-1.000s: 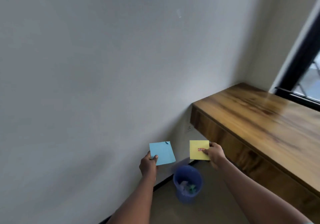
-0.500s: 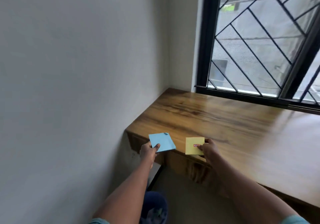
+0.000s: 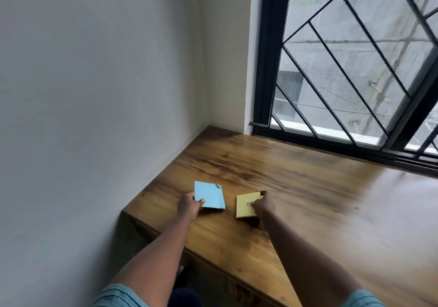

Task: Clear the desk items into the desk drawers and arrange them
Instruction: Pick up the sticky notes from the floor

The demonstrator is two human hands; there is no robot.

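We hold the two things we are clearing, one in each hand, over the left end of the desk. The blue square pad of sticky notes is pinched at its near left corner by our left hand, thumb on top and fingers under. It tilts a little, and one corner of its top sheet curls up at the far edge. A corner pinch is enough for something this light, and it leaves the face showing. The yellow square pad of sticky notes, with a small red mark on its face, is gripped along its right edge by our right hand, fingers curled round it. A shadow lies under it. We cannot tell whether it touches the wood.

Both pads sit near the front left corner of the brown wooden desk, the blue one closer to the left edge, the yellow one just beside it and apart from it. We judge that we carry them separately so that each can be laid down in its own place. No open drawer shows; only a strip of the desk's front edge is in view below our forearms, so the stowing is not yet done.

The plain white wall closes the desk's left edge, and the black-framed window with diagonal bars runs along its far edge.
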